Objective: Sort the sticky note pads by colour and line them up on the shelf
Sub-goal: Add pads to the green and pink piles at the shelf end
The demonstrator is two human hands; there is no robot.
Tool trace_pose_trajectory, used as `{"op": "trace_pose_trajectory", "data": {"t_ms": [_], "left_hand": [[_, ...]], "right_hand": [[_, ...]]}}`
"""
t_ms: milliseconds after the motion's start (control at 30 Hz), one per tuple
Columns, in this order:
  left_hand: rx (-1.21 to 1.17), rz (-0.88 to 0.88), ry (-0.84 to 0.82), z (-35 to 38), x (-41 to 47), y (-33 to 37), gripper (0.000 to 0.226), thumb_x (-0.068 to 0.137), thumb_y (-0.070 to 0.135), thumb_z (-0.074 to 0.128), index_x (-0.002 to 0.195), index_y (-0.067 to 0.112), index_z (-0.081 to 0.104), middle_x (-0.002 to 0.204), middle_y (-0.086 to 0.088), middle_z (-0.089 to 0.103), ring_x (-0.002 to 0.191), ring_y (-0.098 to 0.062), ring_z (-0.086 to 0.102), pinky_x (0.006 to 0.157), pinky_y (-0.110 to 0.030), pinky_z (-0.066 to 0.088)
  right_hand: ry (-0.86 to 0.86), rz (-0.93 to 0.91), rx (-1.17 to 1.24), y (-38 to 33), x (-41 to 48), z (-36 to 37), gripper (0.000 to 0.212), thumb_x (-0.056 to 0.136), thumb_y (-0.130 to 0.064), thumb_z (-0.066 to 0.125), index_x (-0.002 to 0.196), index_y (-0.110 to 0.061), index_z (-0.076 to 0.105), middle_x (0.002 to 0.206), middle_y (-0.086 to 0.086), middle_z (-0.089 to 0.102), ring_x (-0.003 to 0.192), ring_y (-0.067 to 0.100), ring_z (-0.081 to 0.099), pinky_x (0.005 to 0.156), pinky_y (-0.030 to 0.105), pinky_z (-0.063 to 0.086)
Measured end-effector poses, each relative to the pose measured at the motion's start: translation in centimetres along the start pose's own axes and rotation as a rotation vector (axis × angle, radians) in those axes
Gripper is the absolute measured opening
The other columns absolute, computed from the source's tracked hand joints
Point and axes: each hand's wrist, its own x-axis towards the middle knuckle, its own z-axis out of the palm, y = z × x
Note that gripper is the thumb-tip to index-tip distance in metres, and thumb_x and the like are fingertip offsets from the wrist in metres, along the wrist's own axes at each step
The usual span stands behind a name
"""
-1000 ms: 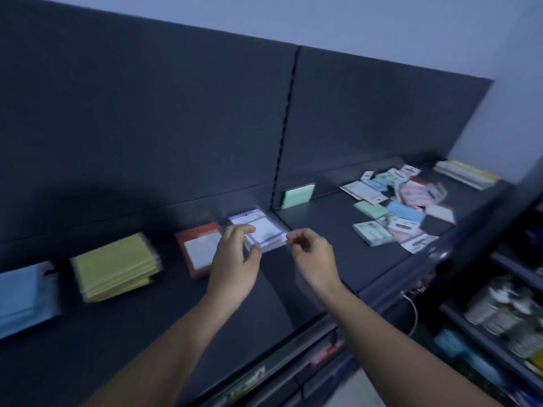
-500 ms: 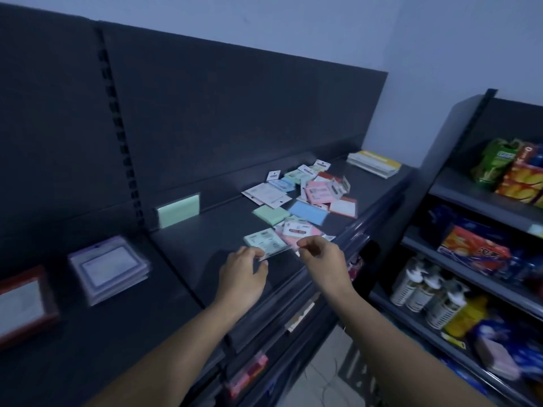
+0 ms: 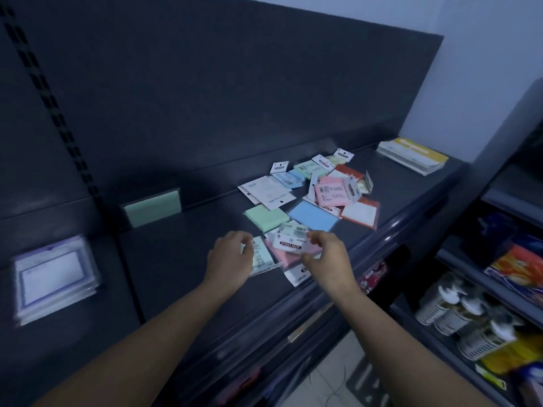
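Note:
A loose pile of sticky note packs lies on the dark shelf (image 3: pixel 176 259). My left hand (image 3: pixel 232 259) hovers with curled fingers over the left part of a pale green pack (image 3: pixel 262 257). My right hand (image 3: pixel 326 257), fingers also loosely curled, is at the right edge of a pink pack (image 3: pixel 289 245) labelled "STICKY NOTE". Neither pack looks lifted. Behind them lie a green pad (image 3: pixel 266 218), a blue pad (image 3: pixel 314 218), another pink pack (image 3: pixel 335 193), a red-edged pack (image 3: pixel 360 214) and white packs (image 3: pixel 267 193). A green pad (image 3: pixel 151 211) leans on the back panel.
A purple-bordered stack (image 3: pixel 54 277) sits at the far left. A yellow and white stack (image 3: pixel 411 155) lies at the shelf's right end. Beyond it, another rack holds bottles (image 3: pixel 458 312) and snack bags (image 3: pixel 517 265). The shelf's front lip runs just below my wrists.
My view has swung right, away from the purple stack toward the loose pile. Both hands left that stack and moved to the pile's front packs.

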Motion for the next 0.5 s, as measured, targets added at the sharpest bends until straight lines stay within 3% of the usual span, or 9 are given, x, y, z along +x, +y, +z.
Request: {"op": "trace_pose_trajectory", "data": {"t_ms": [67, 167, 267, 500], "left_hand": [[0.034, -0.011, -0.037, 0.3, 2.0, 0.0, 0.024, 0.092, 0.019, 0.051, 0.114, 0.013, 0.059, 0.122, -0.002, 0.055, 0.119, -0.023, 0.047, 0.103, -0.041, 0.035], [0.131, -0.007, -0.089, 1.3, 4.8, 0.2, 0.026, 0.088, 0.028, 0.057, 0.11, 0.015, 0.059, 0.121, -0.002, 0.053, 0.118, -0.024, 0.045, 0.099, -0.037, 0.036], [0.216, -0.019, -0.107, 2.3, 7.5, 0.2, 0.041, 0.086, 0.033, 0.059, 0.123, 0.016, 0.052, 0.132, -0.002, 0.045, 0.125, -0.023, 0.038, 0.099, -0.035, 0.032], [0.356, -0.018, -0.206, 2.6, 11.7, -1.0, 0.062, 0.081, 0.04, 0.064, 0.133, 0.015, 0.041, 0.139, -0.004, 0.036, 0.129, -0.025, 0.032, 0.101, -0.036, 0.03]], "right_hand": [[-0.023, -0.038, -0.103, 0.6, 1.3, 0.5, 0.052, 0.082, -0.016, 0.069, 0.13, -0.015, 0.051, 0.126, 0.003, 0.052, 0.119, 0.02, 0.04, 0.105, 0.035, 0.036], [-0.084, -0.124, -0.244, 1.6, 3.1, 1.0, 0.053, 0.08, -0.028, 0.071, 0.129, -0.019, 0.052, 0.128, -0.001, 0.049, 0.118, 0.018, 0.036, 0.103, 0.03, 0.03], [-0.14, -0.219, -0.35, 2.0, 5.3, 1.1, 0.05, 0.079, -0.034, 0.071, 0.123, -0.017, 0.057, 0.129, -0.004, 0.048, 0.118, 0.016, 0.037, 0.1, 0.027, 0.028], [-0.3, -0.371, -0.416, 0.9, 8.6, 1.3, 0.029, 0.08, -0.032, 0.069, 0.103, -0.015, 0.063, 0.118, -0.004, 0.055, 0.104, 0.02, 0.051, 0.088, 0.032, 0.044]]}}
